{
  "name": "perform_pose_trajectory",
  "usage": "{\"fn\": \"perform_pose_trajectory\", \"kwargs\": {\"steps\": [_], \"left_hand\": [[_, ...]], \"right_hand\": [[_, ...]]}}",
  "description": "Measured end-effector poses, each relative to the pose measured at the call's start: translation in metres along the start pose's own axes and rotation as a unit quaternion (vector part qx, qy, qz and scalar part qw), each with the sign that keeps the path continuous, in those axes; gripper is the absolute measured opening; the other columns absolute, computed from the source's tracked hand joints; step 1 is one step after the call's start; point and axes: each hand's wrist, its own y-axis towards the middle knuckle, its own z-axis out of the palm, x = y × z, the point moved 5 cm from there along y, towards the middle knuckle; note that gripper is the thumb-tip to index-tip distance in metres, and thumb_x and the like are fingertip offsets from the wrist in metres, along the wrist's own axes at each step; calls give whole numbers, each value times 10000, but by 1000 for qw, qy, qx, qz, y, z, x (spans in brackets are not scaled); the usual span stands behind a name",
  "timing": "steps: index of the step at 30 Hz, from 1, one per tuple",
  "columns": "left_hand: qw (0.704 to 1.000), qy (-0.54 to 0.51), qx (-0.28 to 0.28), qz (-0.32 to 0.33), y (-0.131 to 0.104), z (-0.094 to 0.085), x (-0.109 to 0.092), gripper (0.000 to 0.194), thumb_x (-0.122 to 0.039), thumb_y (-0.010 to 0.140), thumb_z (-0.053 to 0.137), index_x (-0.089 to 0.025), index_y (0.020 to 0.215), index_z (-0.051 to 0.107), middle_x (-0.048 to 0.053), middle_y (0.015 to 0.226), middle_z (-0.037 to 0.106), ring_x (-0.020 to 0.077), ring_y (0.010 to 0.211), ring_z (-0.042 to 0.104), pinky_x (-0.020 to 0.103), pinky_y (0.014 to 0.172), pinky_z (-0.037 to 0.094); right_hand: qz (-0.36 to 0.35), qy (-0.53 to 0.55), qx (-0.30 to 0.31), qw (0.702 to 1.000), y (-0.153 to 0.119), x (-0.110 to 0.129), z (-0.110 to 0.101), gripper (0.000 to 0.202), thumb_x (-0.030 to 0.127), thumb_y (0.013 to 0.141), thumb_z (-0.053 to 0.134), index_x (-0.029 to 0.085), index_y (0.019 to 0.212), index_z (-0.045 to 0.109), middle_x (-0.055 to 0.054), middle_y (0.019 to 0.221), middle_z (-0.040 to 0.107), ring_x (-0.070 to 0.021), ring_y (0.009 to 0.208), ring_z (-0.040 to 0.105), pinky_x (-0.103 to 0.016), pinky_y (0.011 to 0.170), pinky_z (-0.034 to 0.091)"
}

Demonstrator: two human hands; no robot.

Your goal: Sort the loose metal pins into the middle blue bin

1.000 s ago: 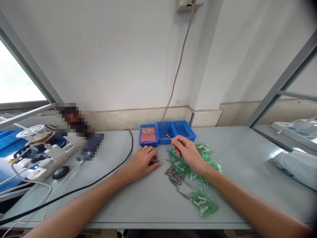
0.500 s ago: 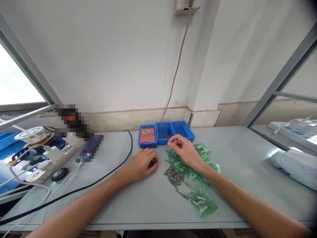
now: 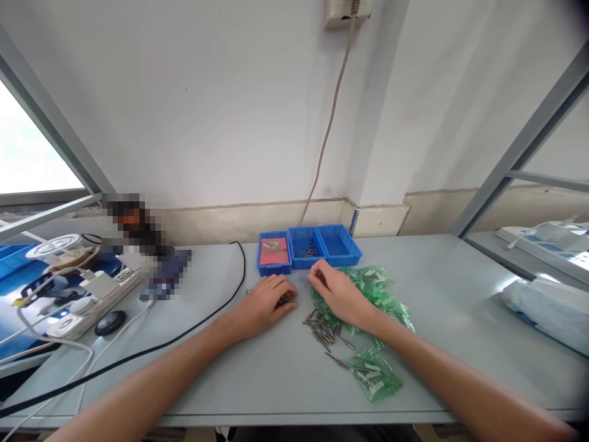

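Left hand [image 3: 263,308] lies palm down on the worktop [image 3: 257,374], fingers curled over a few metal pins [image 3: 284,300] that peek out beside the thumb; clamped on them or merely covering, I can't tell. Across now to the right hand [image 3: 338,293], over the edge of the green bags [image 3: 380,283], thumb and forefinger drawn close; anything pinched there is hidden. Between the two, slightly nearer the body, there's the loose pile [image 3: 323,328] of pins, with a lone pin [image 3: 337,361] beside the front bag [image 3: 375,376]. These look light, stiff and smooth, likely to roll, so mid-shank seems the place to take one. The bags look soft and slippery; a loose corner should serve.

Around them, from far left: a crowded power strip [image 3: 69,325], a round black disc [image 3: 110,323], then a black cable [image 3: 184,339] curving close by the left forearm, one to snag on. Beyond the hands, three blue trays: the left tray [image 3: 275,269] with a red sheet, the middle tray [image 3: 301,264] with scattered pins, the right tray [image 3: 347,260] alongside. Bags crowd the pile's right flank, and a pale package [image 3: 547,314] sits well apart, far right.
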Motion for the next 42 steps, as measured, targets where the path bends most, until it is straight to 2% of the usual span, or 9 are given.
{"fn": "perform_pose_trajectory", "kwargs": {"steps": [5, 10, 14, 18, 22, 27, 31, 38, 42], "left_hand": [[999, 40, -11, -8, 0, 0, 1, 181, -384, 1068, 595, -209, 1113, 602, 50, 1040, 643, 220, 955, 582, 357, 861, 467], [998, 58, -18, -8, 0, 0, 0, 171, -372, 1062, 607, -208, 1108, 596, 45, 1035, 639, 218, 931, 568, 358, 847, 451], [998, 64, -21, -14, 0, -2, -1, 175, -367, 1051, 628, -208, 1115, 590, 45, 1035, 638, 224, 936, 570, 356, 844, 443], [999, 36, -15, -9, 0, -2, -1, 133, -331, 1065, 604, -210, 1118, 591, 49, 1065, 645, 221, 967, 573, 345, 862, 452], [1000, 6, -2, 4, 0, 0, -1, 106, -286, 1094, 543, -222, 1154, 603, 51, 1101, 655, 217, 1000, 584, 349, 896, 455], [1000, 7, -7, 19, 0, -2, -3, 126, -295, 1086, 556, -223, 1175, 606, 58, 1115, 662, 221, 1012, 604, 362, 914, 464], [999, 40, -15, 14, 0, -7, -5, 135, -323, 1041, 612, -212, 1117, 618, 71, 1087, 652, 239, 1000, 594, 378, 906, 467], [999, 38, -11, 11, 2, -5, -4, 71, -239, 1039, 568, -211, 1037, 633, 56, 1013, 643, 226, 952, 568, 362, 875, 454], [1000, 27, -3, 10, 1, -2, -2, 94, -255, 1073, 551, -214, 1054, 633, 48, 1043, 641, 218, 972, 561, 353, 884, 450]], "right_hand": [[44, 109, -54, 992, 2, -9, -5, 173, 378, 1026, 514, 250, 917, 555, 16, 783, 623, -186, 703, 555, -310, 650, 402], [118, 229, -44, 965, 5, -14, -2, 117, 291, 888, 604, 238, 792, 561, 5, 727, 683, -172, 619, 593, -297, 591, 418], [139, 295, -54, 944, 6, -10, -5, 135, 278, 836, 635, 238, 739, 551, -8, 722, 710, -178, 635, 631, -304, 616, 461], [129, 313, -62, 939, 7, -13, -6, 171, 257, 810, 672, 236, 700, 542, -10, 745, 707, -177, 674, 632, -312, 655, 476], [106, 313, -76, 941, 8, -18, -5, 192, 259, 804, 701, 232, 697, 545, -14, 795, 709, -166, 682, 609, -297, 624, 459], [96, 298, -105, 944, 8, -15, -11, 162, 334, 816, 759, 236, 858, 637, 4, 798, 673, -168, 699, 586, -294, 625, 469], [101, 280, -103, 949, 7, -13, -13, 186, 374, 862, 722, 226, 973, 733, 6, 790, 649, -155, 674, 544, -293, 626, 450], [102, 297, -114, 943, 8, -14, -11, 209, 433, 862, 743, 236, 932, 728, -6, 822, 667, -165, 681, 546, -295, 617, 465], [106, 302, -110, 941, 8, -12, -11, 209, 440, 863, 744, 242, 914, 701, -7, 815, 651, -176, 703, 556, -301, 629, 478]]}}
